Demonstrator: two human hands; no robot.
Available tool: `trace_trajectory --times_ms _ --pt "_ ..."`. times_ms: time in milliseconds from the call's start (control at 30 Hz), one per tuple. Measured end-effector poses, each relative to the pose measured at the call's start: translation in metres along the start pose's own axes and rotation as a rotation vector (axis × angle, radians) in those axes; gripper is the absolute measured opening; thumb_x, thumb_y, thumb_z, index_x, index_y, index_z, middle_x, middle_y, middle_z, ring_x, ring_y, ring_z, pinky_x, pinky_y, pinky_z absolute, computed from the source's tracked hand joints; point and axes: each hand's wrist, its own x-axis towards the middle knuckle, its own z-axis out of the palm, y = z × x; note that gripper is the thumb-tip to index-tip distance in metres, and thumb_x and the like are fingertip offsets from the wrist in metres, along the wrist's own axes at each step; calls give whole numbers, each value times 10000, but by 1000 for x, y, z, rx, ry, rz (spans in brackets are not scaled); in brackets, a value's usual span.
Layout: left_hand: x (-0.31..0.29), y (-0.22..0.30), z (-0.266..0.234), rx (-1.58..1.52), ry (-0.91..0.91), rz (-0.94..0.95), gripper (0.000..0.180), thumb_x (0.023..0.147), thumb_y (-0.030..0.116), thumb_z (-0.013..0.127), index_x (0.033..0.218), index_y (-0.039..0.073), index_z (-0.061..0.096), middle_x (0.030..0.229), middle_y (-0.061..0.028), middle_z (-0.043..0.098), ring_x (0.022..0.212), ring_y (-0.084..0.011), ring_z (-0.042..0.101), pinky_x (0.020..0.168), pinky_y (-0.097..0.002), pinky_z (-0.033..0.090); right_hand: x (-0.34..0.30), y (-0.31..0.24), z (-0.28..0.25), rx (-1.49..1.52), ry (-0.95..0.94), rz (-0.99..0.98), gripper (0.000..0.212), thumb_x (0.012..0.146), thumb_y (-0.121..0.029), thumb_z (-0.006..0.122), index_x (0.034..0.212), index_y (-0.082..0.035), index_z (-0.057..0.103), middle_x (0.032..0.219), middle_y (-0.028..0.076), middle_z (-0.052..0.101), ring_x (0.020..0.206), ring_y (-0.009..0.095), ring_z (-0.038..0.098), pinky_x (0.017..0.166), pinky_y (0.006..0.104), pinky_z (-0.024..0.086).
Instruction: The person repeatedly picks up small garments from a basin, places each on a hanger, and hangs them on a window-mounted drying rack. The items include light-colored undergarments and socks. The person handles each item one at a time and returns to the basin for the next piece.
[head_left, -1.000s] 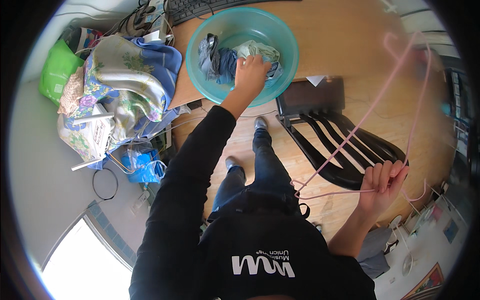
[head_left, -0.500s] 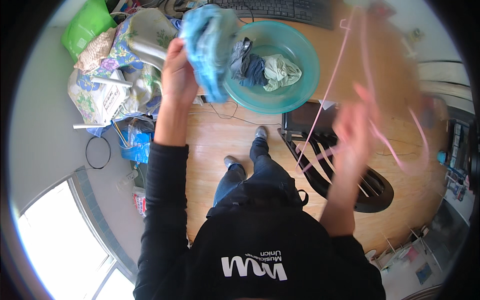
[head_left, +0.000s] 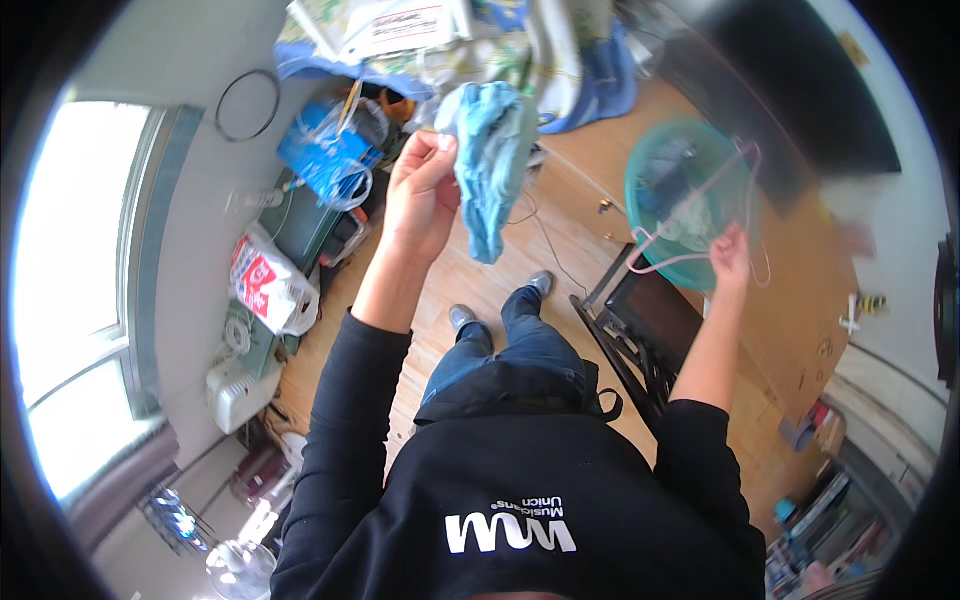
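Pinched in my left hand (head_left: 425, 185) is a bunched light-blue cloth garment (head_left: 490, 165), which hangs down from the fingers. My right hand (head_left: 730, 255) is closed round a pink hanger (head_left: 660, 267); a second thin pink loop beside it may be another hanger. Beneath the hanger, a teal plastic basin (head_left: 634, 185) stands on the desk. Dark cloth (head_left: 665, 180) and a pale cloth piece lie in the basin, slightly blurred and partly covered by the hanger.
The wooden desk (head_left: 790, 330) extends along the right, with a dark monitor (head_left: 800, 80) at its back. A black chair (head_left: 655, 320) stands below the basin. Flower-patterned fabric (head_left: 560, 60) lies at the top. A blue bag (head_left: 325, 150) and a white-and-red bag (head_left: 270, 285) sit at left.
The view has swung to the left, showing more of the window side. My left hand has brought the blue garment lower; my right hand has moved the pink hanger over the basin.
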Motion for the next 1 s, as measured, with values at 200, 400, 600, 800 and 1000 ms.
trace_trajectory --times_ms 200,400,600,800,1000 --pt "-34 27 -25 126 93 99 103 870 124 588 833 100 495 849 -2 583 753 -83 570 647 -253 492 -37 -2 25 -408 519 -169 424 798 -284 671 1058 27 549 1078 134 549 1114 221 459 923 371 415" --pt "-61 31 -28 202 118 217 121 843 80 624 822 49 509 908 -26 599 803 -79 556 691 -247 478 -242 155 192 -798 -321 -369 570 846 -267 601 1326 -55 378 1276 125 473 1230 245 409 967 401 367" --pt "-112 47 -58 226 125 291 153 801 89 677 768 39 536 882 -46 610 737 -70 554 648 -213 461 -310 274 254 -914 -844 -298 535 779 -156 700 1235 -32 448 1112 73 544 981 157 536 821 304 461" --pt "-150 122 -158 91 35 204 126 871 164 608 811 75 543 752 15 576 651 -45 527 579 -190 438 -310 289 244 -722 -912 393 196 862 -139 592 1021 -27 578 898 55 645 740 107 618 690 233 514" --pt "-195 157 -196 641 -35 196 152 870 176 606 834 59 517 705 49 521 624 -19 461 537 -180 371 -338 330 278 -1156 -1091 114 182 896 -182 556 962 -15 586 885 14 622 777 67 572 690 198 462"
